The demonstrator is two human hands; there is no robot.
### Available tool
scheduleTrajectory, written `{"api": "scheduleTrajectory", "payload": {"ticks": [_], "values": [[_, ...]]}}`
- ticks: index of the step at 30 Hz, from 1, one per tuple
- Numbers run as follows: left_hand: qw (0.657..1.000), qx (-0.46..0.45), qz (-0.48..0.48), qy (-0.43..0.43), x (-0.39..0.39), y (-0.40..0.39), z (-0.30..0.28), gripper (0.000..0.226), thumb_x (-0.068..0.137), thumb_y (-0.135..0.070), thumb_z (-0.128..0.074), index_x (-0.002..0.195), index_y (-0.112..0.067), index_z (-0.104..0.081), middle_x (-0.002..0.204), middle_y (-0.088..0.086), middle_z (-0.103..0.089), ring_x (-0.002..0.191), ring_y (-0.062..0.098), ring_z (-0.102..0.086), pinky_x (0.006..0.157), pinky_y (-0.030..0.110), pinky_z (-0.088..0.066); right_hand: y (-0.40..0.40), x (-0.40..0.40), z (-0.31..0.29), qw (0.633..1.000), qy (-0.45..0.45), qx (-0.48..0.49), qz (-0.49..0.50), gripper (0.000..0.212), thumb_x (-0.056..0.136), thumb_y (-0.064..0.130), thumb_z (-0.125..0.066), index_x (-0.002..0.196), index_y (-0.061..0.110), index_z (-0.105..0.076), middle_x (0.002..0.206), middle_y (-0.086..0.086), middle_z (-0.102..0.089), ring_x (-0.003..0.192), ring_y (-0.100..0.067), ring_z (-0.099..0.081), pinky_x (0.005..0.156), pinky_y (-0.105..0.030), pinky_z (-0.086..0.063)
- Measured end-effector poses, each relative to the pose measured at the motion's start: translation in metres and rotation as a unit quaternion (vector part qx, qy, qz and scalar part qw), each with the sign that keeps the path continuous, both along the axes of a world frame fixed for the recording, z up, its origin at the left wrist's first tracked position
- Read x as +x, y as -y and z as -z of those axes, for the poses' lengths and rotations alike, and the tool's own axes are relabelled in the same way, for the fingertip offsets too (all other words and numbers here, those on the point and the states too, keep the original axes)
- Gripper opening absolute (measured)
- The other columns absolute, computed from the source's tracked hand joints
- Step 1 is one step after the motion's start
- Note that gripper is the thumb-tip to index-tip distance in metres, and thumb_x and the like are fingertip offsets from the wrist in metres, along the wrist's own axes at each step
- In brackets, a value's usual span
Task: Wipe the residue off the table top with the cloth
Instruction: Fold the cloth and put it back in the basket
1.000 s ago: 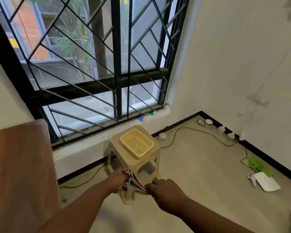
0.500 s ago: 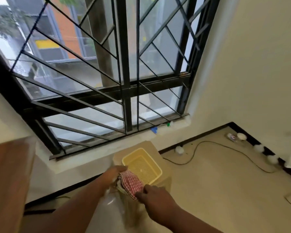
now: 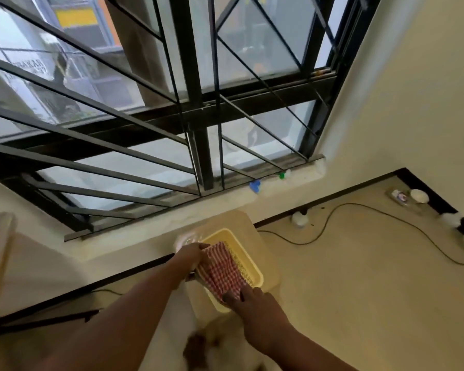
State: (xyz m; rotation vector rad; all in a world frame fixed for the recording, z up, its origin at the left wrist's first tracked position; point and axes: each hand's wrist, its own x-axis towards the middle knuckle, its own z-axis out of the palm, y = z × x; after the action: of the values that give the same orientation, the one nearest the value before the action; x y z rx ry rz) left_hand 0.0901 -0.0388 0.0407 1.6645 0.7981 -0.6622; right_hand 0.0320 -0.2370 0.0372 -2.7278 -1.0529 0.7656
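Both hands are holding a red-checked cloth stretched over the yellow plastic basket sitting on a beige stool below the barred window. The left hand is gripping the cloth's far end, fingers closed on it; the right hand is pinching the near end at the basket's edge.
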Motion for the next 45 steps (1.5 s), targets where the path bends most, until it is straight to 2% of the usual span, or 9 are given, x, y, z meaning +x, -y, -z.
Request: {"api": "scheduleTrajectory", "payload": {"ticks": [7, 11, 14, 21, 26, 30, 35, 41, 45], "values": [[0.983, 0.114, 0.133, 0.052, 0.049, -0.009, 0.058, 0.035, 0.088, 0.002, -0.048, 0.117, -0.012, -0.058, 0.096, 0.01, -0.065, 0.079, 0.021, -0.06, 0.072, 0.035, -0.054, -0.017, 0.036, 0.041, 0.998, 0.003, -0.058, 0.031, 0.054, 0.092, 0.015, -0.042, 0.144, 0.026, -0.03, 0.135, -0.016, -0.035, 0.122, -0.036, -0.035, 0.099, -0.048, -0.034], [0.87, 0.258, 0.411, 0.09, 0.057, -0.013, 0.091, 0.05, 0.09, -0.017, -0.053, 0.136, -0.027, -0.035, 0.137, 0.011, -0.051, 0.119, 0.031, -0.052, 0.098, 0.047, -0.045, -0.038, 0.044, 0.074, 0.996, 0.057, -0.059, 0.028, 0.047, 0.065, 0.024, -0.079, 0.111, 0.022, -0.067, 0.106, -0.018, -0.058, 0.094, -0.038, -0.059, 0.073, -0.049, -0.05], [0.809, 0.302, 0.481, 0.151, 0.064, -0.013, 0.109, 0.058, 0.092, -0.023, -0.055, 0.142, -0.025, -0.026, 0.145, 0.01, -0.039, 0.122, 0.033, -0.049, 0.09, 0.044, -0.047, -0.054, 0.051, 0.095, 0.993, 0.079, -0.064, 0.063, 0.039, 0.05, 0.028, -0.087, 0.085, 0.017, -0.074, 0.086, -0.013, -0.064, 0.079, -0.034, -0.063, 0.062, -0.043, -0.053], [0.699, 0.332, 0.593, 0.221, 0.086, -0.021, 0.142, 0.04, 0.095, -0.029, -0.046, 0.133, -0.019, -0.039, 0.14, 0.013, -0.04, 0.114, 0.032, -0.053, 0.079, 0.036, -0.049, -0.066, 0.065, 0.123, 0.991, 0.06, -0.073, 0.094, 0.031, 0.088, 0.023, -0.053, 0.117, 0.014, -0.059, 0.111, -0.013, -0.054, 0.098, -0.032, -0.053, 0.083, -0.046, -0.045], [0.685, 0.35, 0.609, 0.193, 0.08, -0.023, 0.151, 0.043, 0.1, -0.032, -0.039, 0.139, -0.014, -0.038, 0.146, 0.016, -0.035, 0.128, 0.033, -0.043, 0.098, 0.042, -0.043, -0.074, 0.063, 0.139, 0.99, -0.016, -0.088, 0.111, 0.045, 0.091, 0.028, -0.055, 0.134, 0.017, -0.047, 0.128, -0.012, -0.046, 0.117, -0.034, -0.044, 0.099, -0.048, -0.037], [0.652, 0.389, 0.625, 0.181, 0.08, -0.02, 0.161, 0.047, 0.099, -0.021, -0.041, 0.142, -0.007, -0.029, 0.137, 0.021, -0.045, 0.12, 0.034, -0.051, 0.093, 0.04, -0.047, -0.074, 0.06, 0.152, 0.986, -0.064, -0.084, 0.126, 0.053, 0.088, 0.03, -0.06, 0.138, 0.019, -0.044, 0.133, -0.01, -0.045, 0.123, -0.032, -0.042, 0.102, -0.047, -0.038], [0.66, 0.408, 0.61, 0.159, 0.083, -0.018, 0.165, 0.054, 0.096, -0.021, -0.05, 0.144, -0.013, -0.028, 0.132, 0.017, -0.048, 0.118, 0.032, -0.051, 0.09, 0.04, -0.047, -0.064, 0.064, 0.165, 0.99, -0.102, -0.044, 0.09, 0.064, 0.088, 0.037, -0.058, 0.145, 0.024, -0.031, 0.138, -0.008, -0.04, 0.125, -0.028, -0.041, 0.101, -0.045, -0.04], [0.623, 0.472, 0.612, 0.121, 0.057, -0.015, 0.159, 0.063, 0.093, -0.032, -0.05, 0.147, -0.02, -0.021, 0.156, 0.013, -0.011, 0.142, 0.033, -0.013, 0.113, 0.045, -0.015, -0.057, 0.073, 0.166, 0.979, -0.176, -0.084, 0.056, 0.077, 0.085, 0.053, -0.051, 0.149, 0.028, -0.014, 0.14, -0.01, -0.035, 0.126, -0.03, -0.038, 0.102, -0.047, -0.038], [0.655, 0.461, 0.587, 0.118, 0.036, -0.022, 0.144, 0.068, 0.097, -0.032, -0.041, 0.152, -0.019, -0.004, 0.159, 0.01, 0.011, 0.146, 0.031, 0.009, 0.114, 0.047, 0.009, -0.062, 0.071, 0.151, 0.975, -0.186, -0.103, 0.068, 0.075, 0.087, 0.047, -0.049, 0.149, 0.029, -0.011, 0.137, -0.015, -0.04, 0.122, -0.033, -0.043, 0.099, -0.045, -0.04]]}}
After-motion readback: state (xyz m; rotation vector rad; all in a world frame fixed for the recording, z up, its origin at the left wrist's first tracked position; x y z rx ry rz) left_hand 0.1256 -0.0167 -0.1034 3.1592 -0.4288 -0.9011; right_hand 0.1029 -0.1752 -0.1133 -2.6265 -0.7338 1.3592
